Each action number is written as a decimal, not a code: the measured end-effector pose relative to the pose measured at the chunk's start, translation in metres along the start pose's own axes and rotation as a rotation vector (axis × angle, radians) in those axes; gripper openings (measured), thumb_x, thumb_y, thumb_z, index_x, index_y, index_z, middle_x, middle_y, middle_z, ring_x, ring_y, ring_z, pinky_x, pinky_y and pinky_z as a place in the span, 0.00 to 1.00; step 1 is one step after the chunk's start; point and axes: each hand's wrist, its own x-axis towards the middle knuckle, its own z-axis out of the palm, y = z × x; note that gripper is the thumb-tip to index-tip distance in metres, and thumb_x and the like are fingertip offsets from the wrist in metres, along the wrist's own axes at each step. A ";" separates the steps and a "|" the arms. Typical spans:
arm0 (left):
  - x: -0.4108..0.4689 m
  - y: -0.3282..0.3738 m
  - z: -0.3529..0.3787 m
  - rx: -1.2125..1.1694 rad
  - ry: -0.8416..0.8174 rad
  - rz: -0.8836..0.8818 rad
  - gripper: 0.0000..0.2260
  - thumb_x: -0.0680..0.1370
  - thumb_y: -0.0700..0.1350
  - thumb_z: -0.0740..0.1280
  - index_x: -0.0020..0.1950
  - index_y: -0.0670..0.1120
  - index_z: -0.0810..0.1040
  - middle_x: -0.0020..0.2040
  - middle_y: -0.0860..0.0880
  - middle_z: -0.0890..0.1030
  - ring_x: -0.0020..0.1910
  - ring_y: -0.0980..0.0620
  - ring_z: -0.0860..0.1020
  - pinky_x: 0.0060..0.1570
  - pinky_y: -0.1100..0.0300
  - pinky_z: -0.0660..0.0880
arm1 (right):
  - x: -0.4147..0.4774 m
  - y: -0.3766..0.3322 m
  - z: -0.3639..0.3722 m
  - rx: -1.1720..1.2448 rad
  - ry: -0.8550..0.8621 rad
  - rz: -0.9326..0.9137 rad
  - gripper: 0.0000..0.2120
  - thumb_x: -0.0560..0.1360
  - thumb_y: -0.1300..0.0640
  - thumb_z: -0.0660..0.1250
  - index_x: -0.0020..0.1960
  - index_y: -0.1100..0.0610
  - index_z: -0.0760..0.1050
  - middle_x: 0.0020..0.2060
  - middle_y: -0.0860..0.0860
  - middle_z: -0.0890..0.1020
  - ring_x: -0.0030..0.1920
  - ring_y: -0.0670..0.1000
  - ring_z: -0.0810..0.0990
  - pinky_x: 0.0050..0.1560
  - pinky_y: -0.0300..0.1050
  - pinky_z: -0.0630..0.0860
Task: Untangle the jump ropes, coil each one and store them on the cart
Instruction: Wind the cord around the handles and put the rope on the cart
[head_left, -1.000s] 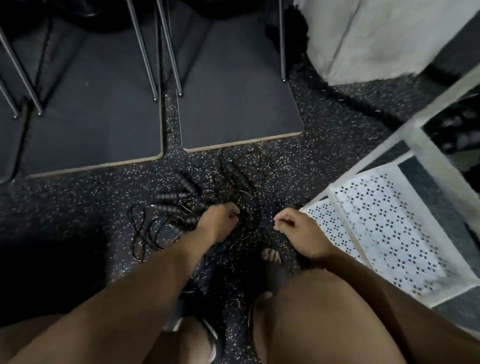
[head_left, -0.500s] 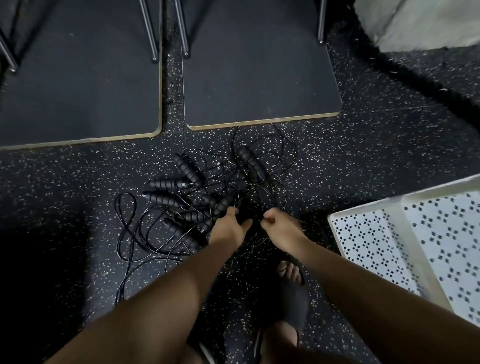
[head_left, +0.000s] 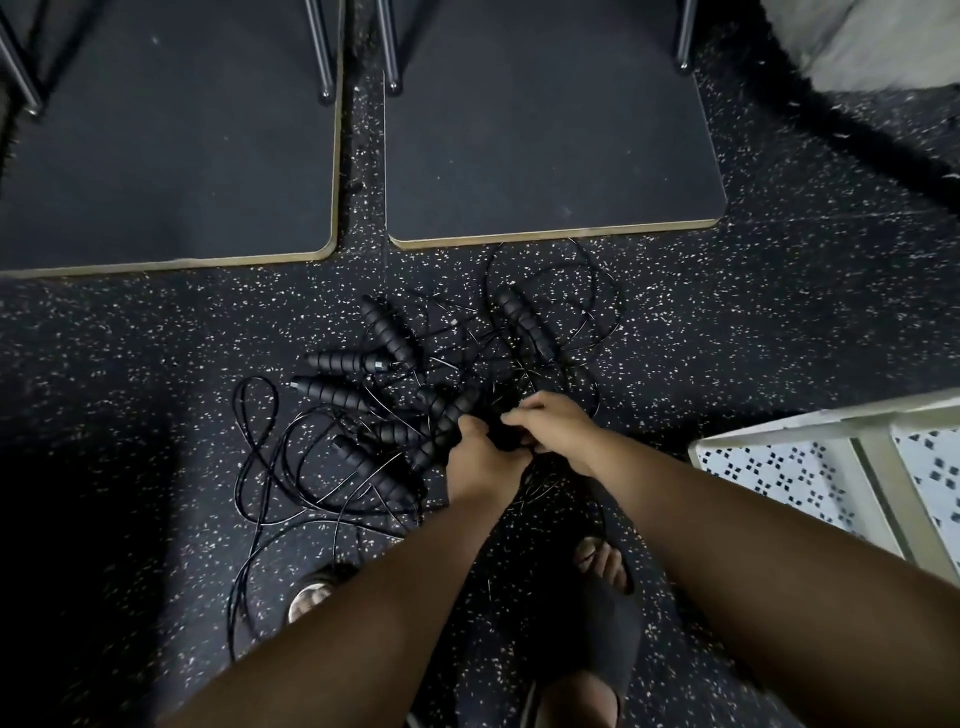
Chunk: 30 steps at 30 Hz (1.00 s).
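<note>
A tangle of black jump ropes (head_left: 322, 467) lies on the speckled dark floor, with several ribbed black handles (head_left: 387, 327) spread among thin cords. My left hand (head_left: 480, 460) grips one ribbed handle (head_left: 447, 421) at the near side of the pile. My right hand (head_left: 553, 423) is right beside it, fingers curled into the dark cords where the tangle is thickest. What the right fingers pinch is hidden in the dark. A white perforated cart shelf (head_left: 779, 467) shows at the right edge.
Two dark mats (head_left: 545, 135) with pale edges lie on the floor beyond the ropes, with metal legs (head_left: 322, 52) standing on them. My sandalled feet (head_left: 602, 566) are just below the tangle. A pale wall corner (head_left: 872, 41) is at the top right.
My right hand has moved left from near the cart to meet my left hand at the tangle. The view has tipped down and shifted, so the cart sits further right.
</note>
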 end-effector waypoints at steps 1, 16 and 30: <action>-0.004 -0.001 -0.001 -0.021 -0.005 -0.003 0.21 0.77 0.49 0.75 0.62 0.50 0.67 0.46 0.50 0.83 0.38 0.52 0.82 0.30 0.58 0.75 | 0.000 -0.002 0.001 0.041 -0.028 0.006 0.16 0.79 0.49 0.76 0.61 0.57 0.81 0.56 0.54 0.86 0.56 0.54 0.85 0.61 0.55 0.83; -0.071 0.048 -0.078 -0.117 -0.293 0.292 0.16 0.79 0.58 0.69 0.63 0.55 0.73 0.58 0.54 0.81 0.57 0.49 0.83 0.60 0.46 0.80 | -0.118 -0.044 -0.047 -0.223 0.070 -0.051 0.13 0.83 0.46 0.64 0.52 0.56 0.78 0.44 0.54 0.84 0.40 0.53 0.79 0.38 0.47 0.71; -0.129 0.107 -0.158 0.145 0.118 0.624 0.04 0.84 0.49 0.68 0.50 0.53 0.78 0.48 0.53 0.81 0.43 0.53 0.79 0.37 0.65 0.70 | -0.345 -0.164 -0.100 -0.295 0.096 -0.349 0.12 0.79 0.46 0.70 0.49 0.54 0.83 0.34 0.49 0.83 0.33 0.51 0.75 0.38 0.48 0.69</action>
